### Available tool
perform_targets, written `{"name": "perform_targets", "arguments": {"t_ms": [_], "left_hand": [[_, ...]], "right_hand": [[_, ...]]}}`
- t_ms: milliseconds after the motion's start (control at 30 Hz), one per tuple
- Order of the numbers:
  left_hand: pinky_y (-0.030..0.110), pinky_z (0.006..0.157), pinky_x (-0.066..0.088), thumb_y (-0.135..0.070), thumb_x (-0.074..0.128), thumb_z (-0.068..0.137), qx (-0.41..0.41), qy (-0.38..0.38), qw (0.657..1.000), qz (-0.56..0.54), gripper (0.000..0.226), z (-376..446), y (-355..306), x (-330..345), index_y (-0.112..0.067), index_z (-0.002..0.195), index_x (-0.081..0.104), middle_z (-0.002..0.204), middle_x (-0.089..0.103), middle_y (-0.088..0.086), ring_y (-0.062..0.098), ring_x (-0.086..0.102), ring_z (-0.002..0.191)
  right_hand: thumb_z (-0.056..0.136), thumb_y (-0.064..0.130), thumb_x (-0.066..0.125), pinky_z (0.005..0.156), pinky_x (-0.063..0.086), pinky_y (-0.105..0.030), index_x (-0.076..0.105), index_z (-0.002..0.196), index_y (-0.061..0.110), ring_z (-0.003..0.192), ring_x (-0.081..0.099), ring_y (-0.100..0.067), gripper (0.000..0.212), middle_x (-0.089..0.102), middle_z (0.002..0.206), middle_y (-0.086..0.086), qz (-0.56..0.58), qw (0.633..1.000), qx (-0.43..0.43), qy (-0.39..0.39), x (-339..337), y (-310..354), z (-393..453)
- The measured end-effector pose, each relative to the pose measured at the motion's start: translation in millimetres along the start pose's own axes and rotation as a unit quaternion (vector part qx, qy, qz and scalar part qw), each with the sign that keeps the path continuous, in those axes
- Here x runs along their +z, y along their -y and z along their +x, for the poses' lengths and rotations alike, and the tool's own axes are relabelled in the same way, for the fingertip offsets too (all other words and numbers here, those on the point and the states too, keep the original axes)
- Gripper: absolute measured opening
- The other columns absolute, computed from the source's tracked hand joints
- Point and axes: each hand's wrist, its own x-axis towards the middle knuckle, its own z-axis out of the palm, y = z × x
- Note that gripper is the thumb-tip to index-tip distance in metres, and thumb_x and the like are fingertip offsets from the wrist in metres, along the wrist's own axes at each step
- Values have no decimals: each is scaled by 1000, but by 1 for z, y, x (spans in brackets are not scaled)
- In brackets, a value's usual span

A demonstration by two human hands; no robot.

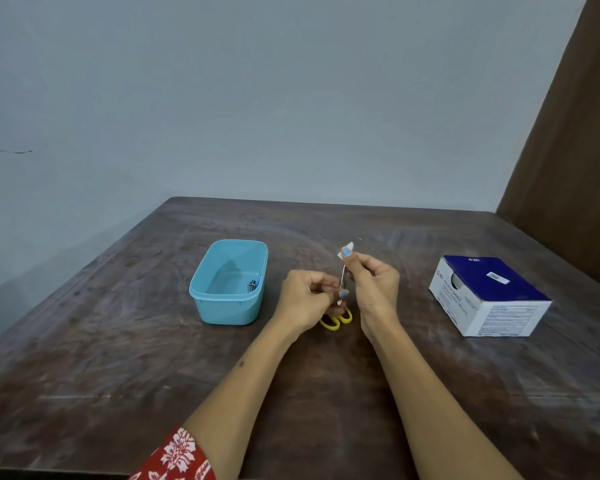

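Observation:
My left hand (pixel 305 299) grips a small pair of scissors with yellow handles (pixel 336 320) near the middle of the table. The thin metal blades (pixel 342 277) point up between my hands. My right hand (pixel 371 282) pinches a small white wipe (pixel 347 249) around the upper part of the blades, with the thumb on top. Both hands hover just above the dark wooden table (pixel 118 341).
A light blue plastic tub (pixel 229 282) stands left of my hands, with a few small metal items in its corner. A blue and white box of alcohol swabs (pixel 489 296) sits to the right. A brown curtain (pixel 568 150) hangs at the far right.

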Motion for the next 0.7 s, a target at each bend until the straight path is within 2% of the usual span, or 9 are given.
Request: {"name": "perform_targets", "arguments": {"t_ms": [167,267,400,500,600,700], "left_hand": [[26,62,59,8,63,82,49,-56,997,-34,18,2,-1,-3,2,97,69,82,71,15,21,71,71],[24,60,59,8,64,81,19,-8,999,-46,15,2,-2,-5,1,93,68,75,70,11,16,70,63],[23,59,59,5,66,80,-12,43,999,-29,13,0,-2,-3,-2,91,67,72,71,7,16,71,63],[24,59,59,5,67,79,2,9,999,-33,15,0,-2,-2,0,94,67,77,70,11,17,71,64],[24,59,59,6,65,80,21,-37,998,-44,17,1,-2,-5,3,97,68,80,70,15,20,71,67],[24,59,59,7,66,79,3,-9,999,-51,17,1,-3,-7,4,96,66,77,69,15,18,70,63]], "right_hand": [[81,13,70,42,49,-20,72,79,4,51,64,-12,10,68,57,-1,-1,995,28,92,2,2,-8],[80,17,71,43,46,-16,73,74,9,48,59,-3,10,64,56,2,-13,998,17,56,2,3,-5],[79,22,73,54,45,-8,73,75,16,57,57,6,8,66,63,7,7,1000,-8,-12,0,4,2],[79,18,72,51,46,-11,73,71,18,55,59,4,9,67,58,10,-1,1000,2,23,-1,3,-1],[79,11,71,45,49,-19,73,71,12,52,62,-5,9,68,57,3,-20,996,28,85,0,2,-5],[79,13,72,48,48,-15,73,71,13,54,62,-2,8,69,59,5,-27,997,20,74,1,3,-4]]}}
